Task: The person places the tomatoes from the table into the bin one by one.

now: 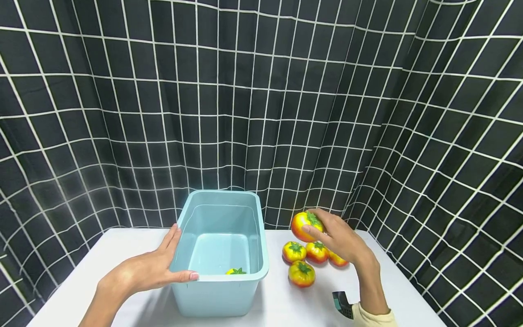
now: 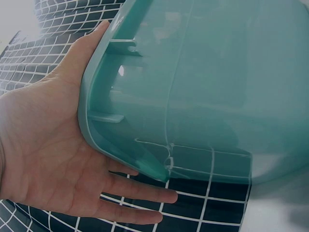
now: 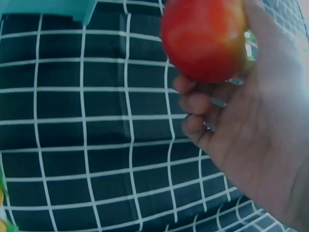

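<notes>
My right hand (image 1: 337,231) holds a red-and-yellow tomato (image 1: 303,225) with a green leafy top, raised above a group of similar ones. In the right wrist view the thumb and curled fingers grip this tomato (image 3: 205,38), its red underside showing. With fingers straight, my left hand (image 1: 143,268) rests against the near left corner of a light blue plastic bin (image 1: 218,297), thumb along the near rim. The left wrist view has the palm (image 2: 53,145) against the bin's rim from outside. Inside the bin, a tomato (image 1: 236,271) shows partly over the near rim, the remainder hidden.
Several tomatoes lie right of the bin on the white table (image 1: 282,304): the nearest tomato (image 1: 301,274), another tomato (image 1: 293,252) behind it, and more partly under the right hand. A black curtain (image 1: 245,113) with white grid lines encloses the back and sides.
</notes>
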Available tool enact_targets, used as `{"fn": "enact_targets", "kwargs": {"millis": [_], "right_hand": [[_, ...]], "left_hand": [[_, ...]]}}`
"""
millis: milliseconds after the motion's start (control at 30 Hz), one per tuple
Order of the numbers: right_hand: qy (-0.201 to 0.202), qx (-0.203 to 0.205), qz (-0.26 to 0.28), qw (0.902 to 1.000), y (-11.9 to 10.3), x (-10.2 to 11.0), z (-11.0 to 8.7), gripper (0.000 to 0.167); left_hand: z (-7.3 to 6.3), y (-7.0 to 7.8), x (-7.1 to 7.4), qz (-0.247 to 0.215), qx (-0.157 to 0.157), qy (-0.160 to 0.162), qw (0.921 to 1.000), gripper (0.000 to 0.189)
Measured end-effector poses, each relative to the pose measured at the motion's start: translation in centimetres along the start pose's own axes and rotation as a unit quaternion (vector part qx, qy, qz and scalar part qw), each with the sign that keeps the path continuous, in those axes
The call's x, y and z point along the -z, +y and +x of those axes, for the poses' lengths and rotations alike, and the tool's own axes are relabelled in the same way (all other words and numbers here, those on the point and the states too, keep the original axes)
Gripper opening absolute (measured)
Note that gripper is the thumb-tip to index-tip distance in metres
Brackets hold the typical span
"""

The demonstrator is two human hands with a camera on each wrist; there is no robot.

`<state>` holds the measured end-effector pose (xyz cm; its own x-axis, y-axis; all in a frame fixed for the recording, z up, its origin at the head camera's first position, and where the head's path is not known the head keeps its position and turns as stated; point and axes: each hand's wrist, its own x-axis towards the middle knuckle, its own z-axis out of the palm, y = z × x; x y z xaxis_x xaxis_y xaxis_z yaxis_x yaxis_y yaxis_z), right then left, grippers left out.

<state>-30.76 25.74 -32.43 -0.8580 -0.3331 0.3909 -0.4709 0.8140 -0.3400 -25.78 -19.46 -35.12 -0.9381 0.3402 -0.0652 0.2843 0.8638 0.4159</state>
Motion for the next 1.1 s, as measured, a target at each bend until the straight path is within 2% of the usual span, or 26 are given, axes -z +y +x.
{"fn": "enact_targets", "kwargs": {"millis": [267,367,533,667,900,1000,1100], "right_hand": [[0.045,0.055,-0.008,0.9974,-2.6,-1.4,0.3,0.046],[0.048,0.080,-0.001,0.9956,-3.6,-2.0,0.5,0.045],[0.039,0.126,0.002,0.9913,-5.2,-3.0,1.0,0.053],[0.043,0.172,-0.013,0.9841,-5.9,-3.8,1.2,0.059],[0.063,0.258,-0.020,0.9640,-6.7,-5.1,1.5,0.064],[0.065,0.275,-0.021,0.9590,-7.1,-5.6,1.6,0.066],[0.057,0.278,-0.024,0.9587,-7.5,-5.9,1.6,0.065]], "left_hand": [[0.0,0.1,0.0,-0.002,0.005,-0.003,1.0000,0.130],[0.0,0.1,0.0,-0.004,0.003,-0.001,1.0000,0.130],[0.0,0.1,0.0,-0.004,0.003,0.002,1.0000,0.131],[0.0,0.1,0.0,-0.001,0.000,0.002,1.0000,0.130],[0.0,0.1,0.0,0.007,0.001,0.004,1.0000,0.131],[0.0,0.2,0.1,0.007,0.002,0.003,1.0000,0.131],[0.1,0.2,0.1,0.007,0.006,0.001,1.0000,0.131]]}}
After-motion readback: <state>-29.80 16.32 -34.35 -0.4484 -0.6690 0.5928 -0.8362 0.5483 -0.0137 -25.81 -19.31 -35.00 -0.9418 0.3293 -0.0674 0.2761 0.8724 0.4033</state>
